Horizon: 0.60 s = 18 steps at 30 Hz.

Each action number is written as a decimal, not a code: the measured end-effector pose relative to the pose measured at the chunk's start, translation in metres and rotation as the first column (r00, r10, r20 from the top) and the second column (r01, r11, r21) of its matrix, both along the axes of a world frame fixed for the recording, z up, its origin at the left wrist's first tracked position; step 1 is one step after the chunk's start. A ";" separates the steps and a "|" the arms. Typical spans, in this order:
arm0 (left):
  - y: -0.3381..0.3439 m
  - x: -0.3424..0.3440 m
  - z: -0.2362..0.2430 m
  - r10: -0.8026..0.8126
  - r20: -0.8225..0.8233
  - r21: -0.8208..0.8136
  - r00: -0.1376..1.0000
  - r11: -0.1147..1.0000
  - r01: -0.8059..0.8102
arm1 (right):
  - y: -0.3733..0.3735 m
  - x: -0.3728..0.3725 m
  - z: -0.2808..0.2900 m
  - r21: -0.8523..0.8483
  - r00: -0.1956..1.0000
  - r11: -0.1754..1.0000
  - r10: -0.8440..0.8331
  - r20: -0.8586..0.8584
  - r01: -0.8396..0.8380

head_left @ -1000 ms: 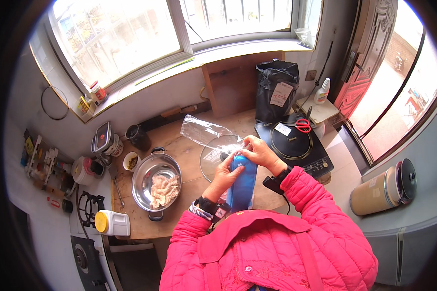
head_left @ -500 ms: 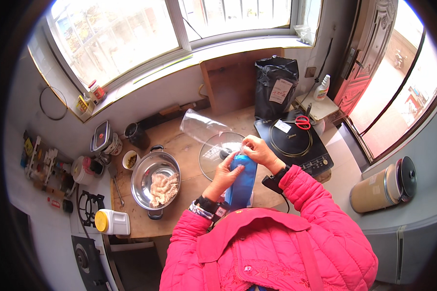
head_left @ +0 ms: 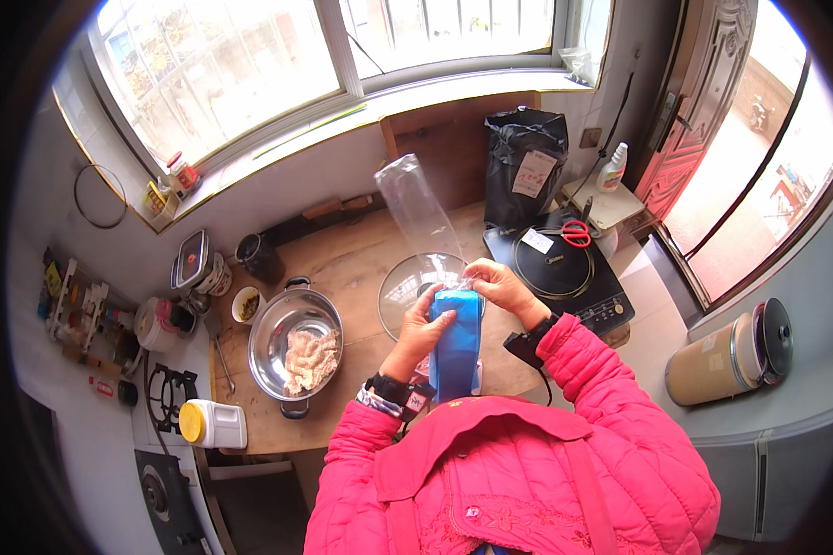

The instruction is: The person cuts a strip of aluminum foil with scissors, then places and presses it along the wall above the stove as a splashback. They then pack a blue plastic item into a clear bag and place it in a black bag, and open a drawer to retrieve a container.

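My left hand (head_left: 418,328) grips the side of a long blue packet (head_left: 456,347) held upright over the wooden table (head_left: 347,268). My right hand (head_left: 500,291) pinches crumpled clear plastic at the packet's top, and the long clear bag (head_left: 416,208) stretches away from it toward the window. A glass lid (head_left: 398,301) lies beneath the plastic. To the left, a steel pot (head_left: 266,351) holds a pale, wrinkled piece (head_left: 311,359) that I cannot identify.
An induction cooker (head_left: 583,287) with red-handled scissors (head_left: 576,233), a black bag (head_left: 523,139) and a spray bottle (head_left: 613,169) stand at right. A small bowl (head_left: 248,305), jars (head_left: 259,259), a yellow-lidded container (head_left: 222,424) and gas burner (head_left: 171,396) are at left.
The loose clear bag has swung up and right, now standing more steeply toward the window. Both hands still hold the packet and plastic, having shifted only slightly.
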<state>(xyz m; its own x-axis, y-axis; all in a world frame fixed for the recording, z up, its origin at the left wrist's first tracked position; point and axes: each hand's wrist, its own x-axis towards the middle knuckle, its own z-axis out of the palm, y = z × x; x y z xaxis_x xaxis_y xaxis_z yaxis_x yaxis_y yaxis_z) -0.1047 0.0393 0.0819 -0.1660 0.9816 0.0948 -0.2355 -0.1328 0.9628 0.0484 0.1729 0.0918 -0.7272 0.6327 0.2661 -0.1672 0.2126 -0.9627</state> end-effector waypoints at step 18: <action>0.001 -0.013 -0.013 0.037 0.077 -0.008 0.996 0.999 -0.036 | -0.015 0.018 -0.010 -0.338 0.999 0.941 0.037 -0.001 -0.035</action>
<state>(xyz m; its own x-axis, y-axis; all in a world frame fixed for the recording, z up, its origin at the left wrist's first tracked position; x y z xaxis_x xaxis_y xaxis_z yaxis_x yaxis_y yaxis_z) -0.1177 0.0401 0.0691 -0.2084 0.9752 0.0742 -0.3042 -0.1367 0.9428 0.0661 0.1580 0.0819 -0.7521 0.6579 0.0374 -0.1633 -0.1311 -0.9778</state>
